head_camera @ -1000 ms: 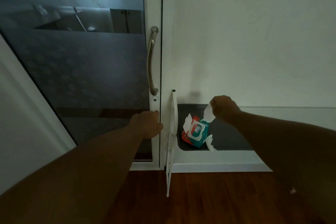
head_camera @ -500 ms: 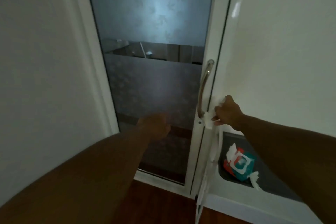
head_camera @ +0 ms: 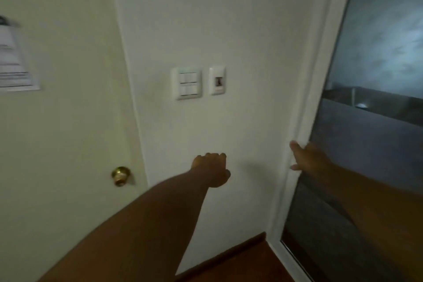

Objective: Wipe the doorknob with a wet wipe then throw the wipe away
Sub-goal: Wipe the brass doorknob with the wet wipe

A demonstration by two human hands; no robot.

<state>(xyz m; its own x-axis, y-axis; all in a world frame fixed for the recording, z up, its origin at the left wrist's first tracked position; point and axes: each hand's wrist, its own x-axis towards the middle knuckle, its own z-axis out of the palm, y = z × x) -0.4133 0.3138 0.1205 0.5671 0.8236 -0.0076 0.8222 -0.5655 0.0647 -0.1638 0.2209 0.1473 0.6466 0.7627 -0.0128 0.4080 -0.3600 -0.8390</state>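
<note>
A round brass doorknob (head_camera: 120, 175) sits on the cream door (head_camera: 57, 121) at the lower left. My left hand (head_camera: 212, 170) hangs in front of the white wall, to the right of the knob and apart from it, fingers curled with nothing seen in them. My right hand (head_camera: 309, 160) is further right, at the white frame (head_camera: 306, 98) of the glass door. Pale tips stick out at that hand's left edge. Against the white frame I cannot tell whether they are fingers or the wet wipe.
A light switch plate (head_camera: 188, 83) and a smaller wall plate (head_camera: 217, 80) are on the wall above my left hand. A paper notice (head_camera: 13, 57) hangs on the cream door. The frosted glass door (head_camera: 370, 121) fills the right side. Wooden floor (head_camera: 242, 263) shows below.
The view has swung left, away from the glass door's bar handle and the wipe pack, onto the cream door with its knob. My right hand has left the bar handle.
</note>
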